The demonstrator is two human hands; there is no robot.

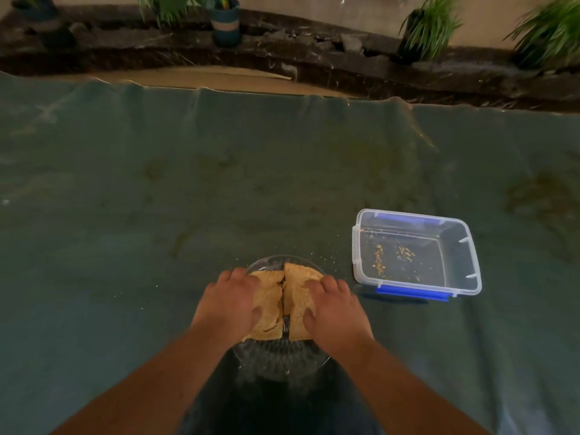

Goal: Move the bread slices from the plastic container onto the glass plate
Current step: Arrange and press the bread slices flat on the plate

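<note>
Two stacks of brown bread slices lie side by side on the glass plate (282,356) near me, a left stack (269,296) and a right stack (296,287). My left hand (229,306) rests flat on the left stack, fingers curled over its outer edge. My right hand (334,312) presses on the right stack the same way. The clear plastic container (470,277) with blue clips stands to the right of the plate and holds only crumbs.
A green cloth (188,199) covers the surface, with crumbs scattered around the plate. Beyond the cloth's far edge runs a dark stone ledge (314,64) with potted plants (225,20).
</note>
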